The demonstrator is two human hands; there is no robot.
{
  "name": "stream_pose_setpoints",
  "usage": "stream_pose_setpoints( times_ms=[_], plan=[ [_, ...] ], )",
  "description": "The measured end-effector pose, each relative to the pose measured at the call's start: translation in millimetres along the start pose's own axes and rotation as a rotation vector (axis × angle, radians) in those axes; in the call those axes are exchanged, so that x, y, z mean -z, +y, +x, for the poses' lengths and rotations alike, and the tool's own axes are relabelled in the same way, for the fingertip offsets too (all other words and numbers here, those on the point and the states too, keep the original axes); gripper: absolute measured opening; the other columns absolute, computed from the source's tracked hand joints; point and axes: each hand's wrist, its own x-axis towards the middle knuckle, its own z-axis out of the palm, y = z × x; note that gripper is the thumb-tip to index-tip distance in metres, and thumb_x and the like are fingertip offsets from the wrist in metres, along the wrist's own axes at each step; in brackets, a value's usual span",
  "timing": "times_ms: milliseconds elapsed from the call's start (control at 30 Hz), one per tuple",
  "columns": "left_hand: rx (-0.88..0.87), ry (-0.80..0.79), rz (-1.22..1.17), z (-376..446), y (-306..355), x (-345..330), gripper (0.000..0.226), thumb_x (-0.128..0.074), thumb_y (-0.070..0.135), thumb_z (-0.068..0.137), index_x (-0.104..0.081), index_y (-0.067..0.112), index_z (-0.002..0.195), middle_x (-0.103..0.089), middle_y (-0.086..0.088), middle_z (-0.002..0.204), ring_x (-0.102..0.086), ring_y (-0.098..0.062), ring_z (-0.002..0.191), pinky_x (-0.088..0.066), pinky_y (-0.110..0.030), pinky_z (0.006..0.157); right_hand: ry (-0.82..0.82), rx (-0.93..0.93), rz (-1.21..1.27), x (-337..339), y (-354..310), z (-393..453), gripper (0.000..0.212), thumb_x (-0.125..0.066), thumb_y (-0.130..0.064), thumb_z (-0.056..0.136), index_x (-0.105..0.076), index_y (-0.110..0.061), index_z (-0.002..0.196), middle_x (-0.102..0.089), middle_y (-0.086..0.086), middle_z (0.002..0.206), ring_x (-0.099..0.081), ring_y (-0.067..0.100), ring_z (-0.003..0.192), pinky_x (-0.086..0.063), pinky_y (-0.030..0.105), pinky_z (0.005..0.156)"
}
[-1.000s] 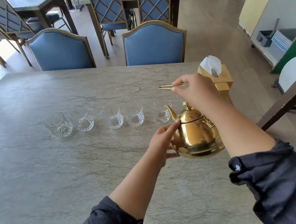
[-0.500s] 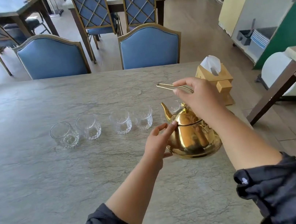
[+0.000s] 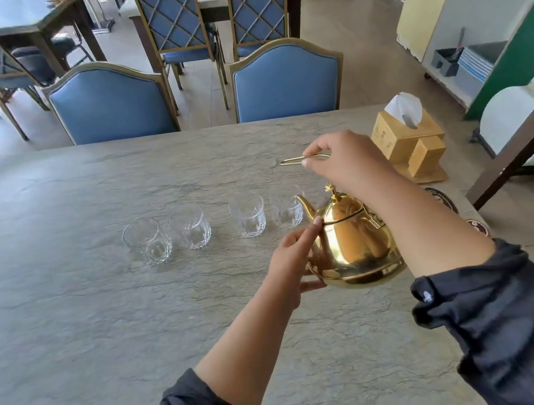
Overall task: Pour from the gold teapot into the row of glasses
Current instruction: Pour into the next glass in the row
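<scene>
Hands apart | right hand (image 3: 349,163) grips gold teapot (image 3: 352,248) handle | left hand (image 3: 291,261) straight-fingered, touches its side

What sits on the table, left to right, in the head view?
First glass → second glass → third glass → fourth glass → gold teapot → wooden tissue holder. Left hand and right hand omitted: both overlap the teapot.

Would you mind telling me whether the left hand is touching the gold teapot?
Touching. The head view shows the left hand with fingertips on the shoulder of the gold teapot and thumb against its lower body.
</scene>
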Motion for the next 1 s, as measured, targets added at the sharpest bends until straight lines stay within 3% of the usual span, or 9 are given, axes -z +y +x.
stream_pose_setpoints(
  times_ms=[133,233,333,433,633,900,1000],
  plan=[
    [0.011,-0.018,-0.011,-3,1,-1,0.049,-0.064,0.059,0.087,-0.06,0.025,0.122,-0.072,-0.008,0.089,-0.072,-0.021,0.08,-0.062,-0.04,0.076,-0.032,-0.011,-0.025,3,-8,3,0.027,-0.061,-0.034,0.093,-0.071,-0.021,0.115,-0.069,0.004,0.117,-0.056,0.016,0.08,-0.042,0.026,0.067],
    [0.011,-0.023,-0.02,-1,1,1,0.043,-0.065,0.059,0.087,-0.06,0.027,0.116,-0.071,-0.009,0.09,-0.072,-0.021,0.08,-0.063,-0.04,0.076,-0.047,-0.01,-0.034,4,-11,3,0.026,-0.061,-0.034,0.093,-0.071,-0.02,0.114,-0.068,0.005,0.119,-0.06,0.02,0.09,-0.044,0.026,0.071],
    [0.007,-0.027,-0.028,1,2,3,0.033,-0.064,0.057,0.088,-0.059,0.03,0.105,-0.07,-0.007,0.086,-0.071,-0.019,0.075,-0.062,-0.038,0.072,-0.053,-0.008,-0.035,3,-15,3,0.026,-0.061,-0.033,0.094,-0.071,-0.02,0.113,-0.068,0.005,0.119,-0.059,0.018,0.081,-0.041,0.025,0.068],
    [0.009,-0.033,-0.031,1,2,4,0.036,-0.064,0.057,0.088,-0.059,0.029,0.11,-0.071,-0.008,0.087,-0.071,-0.019,0.075,-0.062,-0.037,0.07,-0.069,-0.011,-0.043,3,-17,4,0.026,-0.06,-0.033,0.094,-0.071,-0.02,0.113,-0.068,0.004,0.121,-0.058,0.017,0.079,-0.041,0.025,0.068],
    [0.014,-0.035,-0.04,3,0,4,0.042,-0.065,0.057,0.088,-0.062,0.023,0.113,-0.073,-0.005,0.076,-0.073,-0.018,0.067,-0.063,-0.043,0.078,-0.075,-0.02,-0.047,4,-21,4,0.026,-0.06,-0.032,0.094,-0.071,-0.019,0.113,-0.067,0.004,0.122,-0.061,0.022,0.108,-0.04,0.025,0.075],
    [0.033,-0.049,-0.024,5,1,5,0.04,-0.067,0.059,0.085,-0.062,0.027,0.109,-0.073,-0.012,0.089,-0.072,-0.025,0.079,-0.062,-0.049,0.083,-0.082,-0.03,-0.061,4,-21,5,0.025,-0.061,-0.032,0.094,-0.072,-0.019,0.111,-0.069,0.005,0.119,-0.062,0.022,0.103,-0.04,0.025,0.071],
    [0.035,-0.055,-0.023,4,-1,5,0.038,-0.066,0.059,0.086,-0.061,0.027,0.106,-0.073,-0.012,0.09,-0.072,-0.025,0.08,-0.062,-0.048,0.082,-0.086,-0.024,-0.072,4,-21,5,0.025,-0.061,-0.032,0.094,-0.072,-0.018,0.111,-0.068,0.005,0.12,-0.06,0.019,0.091,-0.04,0.024,0.068]
  ],
)
